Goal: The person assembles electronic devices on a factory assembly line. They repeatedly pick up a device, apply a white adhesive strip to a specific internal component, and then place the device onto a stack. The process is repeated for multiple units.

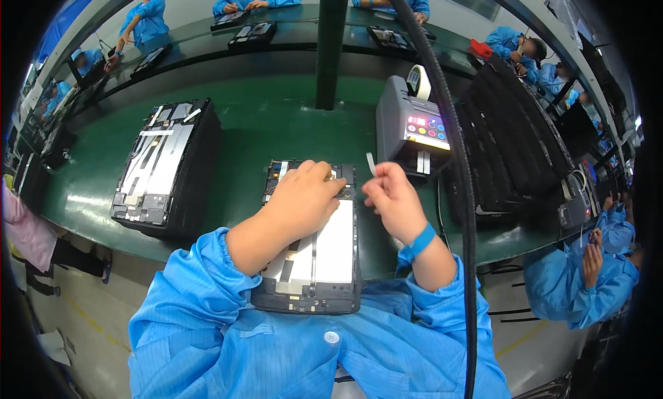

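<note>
An opened tablet (335, 254) lies in front of me on the green bench, its silver battery and dark frame exposed. My left hand (304, 195) rests across its upper half, palm down, fingers bent and thumb apart from them. It covers part of the inner boards, and some fingertips are hidden. Just right of the tablet, my right hand (394, 199) is raised, thumb and forefinger pinching a short white tape strip (371, 164) that points upward. A blue band (419, 241) circles the right wrist.
A grey tape dispenser (400, 116) with lit buttons stands ahead to the right. At left is a stack of opened tablets (166, 164). Black padded cases or trays (511, 137) fill the right side. A black cable (464, 192) hangs across the view. Several blue-clad people work around.
</note>
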The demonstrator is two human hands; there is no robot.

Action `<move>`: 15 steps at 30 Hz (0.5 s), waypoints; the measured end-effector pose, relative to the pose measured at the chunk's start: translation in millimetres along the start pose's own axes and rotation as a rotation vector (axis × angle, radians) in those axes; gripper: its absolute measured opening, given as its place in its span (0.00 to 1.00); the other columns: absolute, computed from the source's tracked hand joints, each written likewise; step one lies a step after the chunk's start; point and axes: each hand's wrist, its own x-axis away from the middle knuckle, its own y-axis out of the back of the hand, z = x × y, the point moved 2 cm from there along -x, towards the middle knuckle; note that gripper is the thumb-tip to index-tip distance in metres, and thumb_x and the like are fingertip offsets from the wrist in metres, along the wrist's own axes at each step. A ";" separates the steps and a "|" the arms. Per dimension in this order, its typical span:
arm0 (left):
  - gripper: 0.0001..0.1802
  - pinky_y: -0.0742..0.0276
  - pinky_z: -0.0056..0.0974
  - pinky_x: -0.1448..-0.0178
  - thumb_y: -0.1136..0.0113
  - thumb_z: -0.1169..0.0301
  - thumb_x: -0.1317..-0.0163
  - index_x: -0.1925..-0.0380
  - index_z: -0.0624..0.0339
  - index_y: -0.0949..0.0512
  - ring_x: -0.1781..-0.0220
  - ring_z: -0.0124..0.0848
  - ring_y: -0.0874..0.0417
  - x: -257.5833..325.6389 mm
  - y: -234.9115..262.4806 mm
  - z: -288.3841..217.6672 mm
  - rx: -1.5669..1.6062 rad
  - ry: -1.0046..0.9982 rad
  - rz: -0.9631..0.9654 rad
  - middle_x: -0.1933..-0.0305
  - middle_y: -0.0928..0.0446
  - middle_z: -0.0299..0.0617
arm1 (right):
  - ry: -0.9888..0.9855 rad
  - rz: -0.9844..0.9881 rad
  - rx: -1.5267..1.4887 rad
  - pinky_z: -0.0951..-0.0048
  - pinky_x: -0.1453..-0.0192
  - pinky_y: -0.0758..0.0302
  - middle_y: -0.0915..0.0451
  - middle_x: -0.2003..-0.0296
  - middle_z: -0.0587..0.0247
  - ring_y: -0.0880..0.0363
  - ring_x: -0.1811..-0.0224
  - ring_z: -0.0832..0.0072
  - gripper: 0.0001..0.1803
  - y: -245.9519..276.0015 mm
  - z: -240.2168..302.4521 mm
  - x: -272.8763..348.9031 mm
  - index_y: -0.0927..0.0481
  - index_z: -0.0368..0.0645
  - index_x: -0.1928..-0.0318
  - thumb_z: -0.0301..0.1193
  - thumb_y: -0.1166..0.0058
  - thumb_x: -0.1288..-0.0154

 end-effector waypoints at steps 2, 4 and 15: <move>0.17 0.27 0.44 0.48 0.38 0.66 0.47 0.56 0.55 0.18 0.50 0.40 0.27 0.7 -5.3 5.1 -0.017 -0.011 0.058 0.57 0.26 0.43 | 0.002 -0.057 0.154 0.74 0.62 0.25 0.22 0.66 0.62 0.22 0.68 0.77 0.20 -4.5 -6.7 -25.4 0.35 0.38 0.46 0.27 0.46 0.37; 0.18 0.28 0.44 0.48 0.37 0.66 0.47 0.54 0.55 0.19 0.50 0.39 0.27 0.0 -4.7 4.7 -0.033 0.004 0.044 0.57 0.26 0.42 | -0.005 -0.060 0.302 0.72 0.62 0.24 0.23 0.67 0.62 0.22 0.69 0.76 0.24 -9.7 -8.7 -42.5 0.35 0.37 0.45 0.27 0.42 0.40; 0.19 0.32 0.43 0.47 0.36 0.62 0.48 0.54 0.49 0.18 0.49 0.39 0.28 9.7 -3.9 11.0 -0.059 -0.097 0.018 0.55 0.26 0.43 | -0.130 0.240 -0.054 0.79 0.74 0.29 0.33 0.73 0.69 0.30 0.76 0.82 0.34 -10.3 -19.1 -52.5 0.43 0.37 0.40 0.21 0.40 0.44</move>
